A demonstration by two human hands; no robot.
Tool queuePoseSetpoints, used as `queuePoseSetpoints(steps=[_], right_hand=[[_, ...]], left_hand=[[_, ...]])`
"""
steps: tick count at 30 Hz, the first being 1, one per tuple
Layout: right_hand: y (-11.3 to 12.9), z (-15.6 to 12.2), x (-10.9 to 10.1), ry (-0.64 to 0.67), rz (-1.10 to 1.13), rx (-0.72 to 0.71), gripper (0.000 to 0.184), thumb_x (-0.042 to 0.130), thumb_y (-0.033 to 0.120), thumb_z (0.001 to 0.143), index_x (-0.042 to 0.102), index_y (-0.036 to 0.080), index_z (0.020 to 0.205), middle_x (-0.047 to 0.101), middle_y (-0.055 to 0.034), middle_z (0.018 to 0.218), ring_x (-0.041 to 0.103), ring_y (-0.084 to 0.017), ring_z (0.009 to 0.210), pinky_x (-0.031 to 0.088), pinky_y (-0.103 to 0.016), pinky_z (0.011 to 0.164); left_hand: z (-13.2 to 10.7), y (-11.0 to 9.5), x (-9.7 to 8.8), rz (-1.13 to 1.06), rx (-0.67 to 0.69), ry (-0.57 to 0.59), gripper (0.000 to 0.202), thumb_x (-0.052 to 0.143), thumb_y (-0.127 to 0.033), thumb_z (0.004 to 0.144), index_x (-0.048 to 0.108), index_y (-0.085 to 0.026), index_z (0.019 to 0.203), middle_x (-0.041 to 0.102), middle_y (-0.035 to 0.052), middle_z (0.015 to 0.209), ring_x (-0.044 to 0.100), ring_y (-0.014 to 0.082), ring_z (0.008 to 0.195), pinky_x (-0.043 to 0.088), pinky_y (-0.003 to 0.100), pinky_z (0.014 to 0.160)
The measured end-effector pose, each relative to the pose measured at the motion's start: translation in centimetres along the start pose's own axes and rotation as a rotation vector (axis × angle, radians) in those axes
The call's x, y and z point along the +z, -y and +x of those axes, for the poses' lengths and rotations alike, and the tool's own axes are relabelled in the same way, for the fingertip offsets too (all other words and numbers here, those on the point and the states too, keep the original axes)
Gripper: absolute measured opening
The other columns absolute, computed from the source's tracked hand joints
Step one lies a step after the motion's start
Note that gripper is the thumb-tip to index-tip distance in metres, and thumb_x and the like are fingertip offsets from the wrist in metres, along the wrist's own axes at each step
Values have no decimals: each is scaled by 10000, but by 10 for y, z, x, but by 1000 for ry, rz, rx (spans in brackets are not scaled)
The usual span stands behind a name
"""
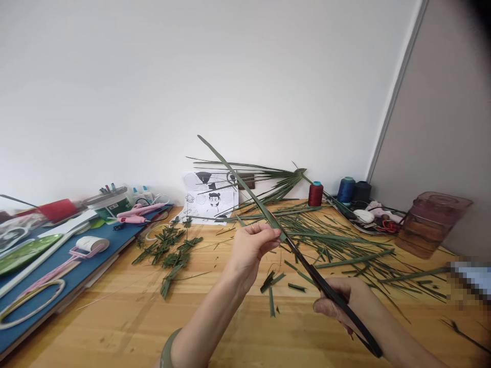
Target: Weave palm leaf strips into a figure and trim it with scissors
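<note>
Between the thumb and fingers of my left hand (253,250) a long green leaf strip (232,171) is pinched near its lower end, its tip slanting up and to the left. My right hand (345,301) grips black-handled scissors (320,278), their blades pointing up-left. The blade tips meet the lower end of the strip beside my left fingertips. Whether the blades are apart is hard to make out. Below my hands, short leaf cuttings (272,281) lie on the wooden table (245,329). To the left sit woven leaf pieces (174,250).
Many loose leaf strips (345,240) cover the table at the right. Behind them are a fan-shaped palm leaf (286,181), a red thread spool (315,194), a blue spool (346,190) and a pinkish clear container (429,225). Printed drawings (210,202) lean at the wall. A blue board (88,271) holds supplies.
</note>
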State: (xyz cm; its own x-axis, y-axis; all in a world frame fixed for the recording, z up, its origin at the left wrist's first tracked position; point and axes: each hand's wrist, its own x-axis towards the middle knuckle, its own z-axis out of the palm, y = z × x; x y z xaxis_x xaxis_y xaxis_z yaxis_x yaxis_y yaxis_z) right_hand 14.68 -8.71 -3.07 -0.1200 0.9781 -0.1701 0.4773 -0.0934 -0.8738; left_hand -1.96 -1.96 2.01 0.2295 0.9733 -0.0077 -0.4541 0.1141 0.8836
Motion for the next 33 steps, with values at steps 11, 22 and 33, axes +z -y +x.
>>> queuePoseSetpoints(steps=[11,22,33], right_hand=[[-14,-1,-12,-31,-172,-113,214,538,385,667,473,192,601,507,16,590,486,-148,578,358,-233,516],[-51,18,-58,-351,-916,-121,315,413,360,764,640,155,692,624,-130,781,571,-303,781,402,-401,696],[39,13,-17,27,231,-298,175,493,308,769,568,152,742,616,-20,687,605,-139,618,475,-238,582]], left_hand=[[3,-1,-7,-41,47,-25,90,661,-129,574,574,-133,597,549,-36,588,503,38,513,436,145,544],[0,3,-6,212,4,135,62,639,-157,614,604,-128,656,541,-11,625,484,62,562,430,186,582],[-17,23,10,422,-66,244,167,634,-258,629,531,-129,610,502,-26,556,477,83,533,384,207,527]])
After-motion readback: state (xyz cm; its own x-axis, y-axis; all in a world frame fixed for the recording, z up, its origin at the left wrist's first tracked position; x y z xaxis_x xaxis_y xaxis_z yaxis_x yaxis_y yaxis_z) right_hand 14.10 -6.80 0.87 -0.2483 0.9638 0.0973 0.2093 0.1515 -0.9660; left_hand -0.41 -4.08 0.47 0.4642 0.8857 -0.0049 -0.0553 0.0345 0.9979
